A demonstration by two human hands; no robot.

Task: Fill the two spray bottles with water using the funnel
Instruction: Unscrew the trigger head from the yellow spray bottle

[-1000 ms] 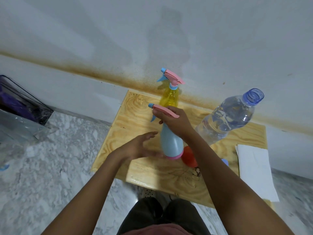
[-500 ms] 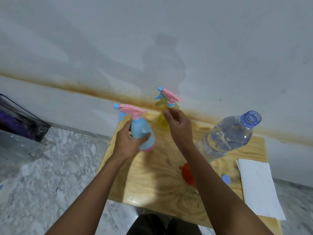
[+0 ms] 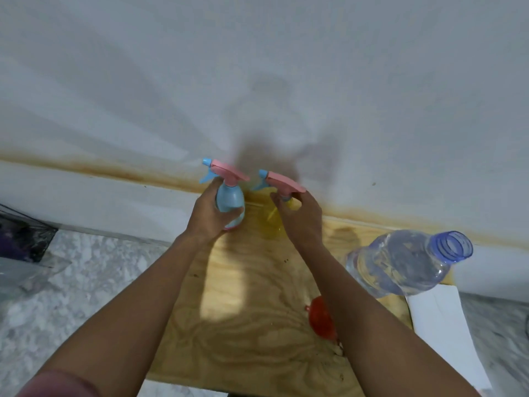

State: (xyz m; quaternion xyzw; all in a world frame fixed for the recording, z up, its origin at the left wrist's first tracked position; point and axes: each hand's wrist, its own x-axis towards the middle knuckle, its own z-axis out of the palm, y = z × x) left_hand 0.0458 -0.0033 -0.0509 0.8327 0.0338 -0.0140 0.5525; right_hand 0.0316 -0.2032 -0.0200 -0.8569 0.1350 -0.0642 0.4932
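My left hand [image 3: 210, 214] is wrapped around the blue spray bottle [image 3: 230, 203], which stands at the far left corner of the wooden board [image 3: 243, 325] by the wall, its pink trigger head on. Beside it stands the yellow spray bottle [image 3: 273, 224], also with a pink head. My right hand [image 3: 300, 217] grips that bottle's neck just under the head. The red funnel [image 3: 322, 320] lies on the board near my right forearm, partly hidden by it. The large clear water bottle [image 3: 400, 262], uncapped, stands at the right.
A white sheet of paper [image 3: 446, 333] lies at the board's right edge. The white wall rises directly behind the bottles. A marble floor surrounds the board, and a dark transparent box [image 3: 20, 239] sits at the far left.
My left hand has carried the blue bottle from the board's middle to the far left corner beside the yellow one. My right hand has closed on the yellow bottle's neck.
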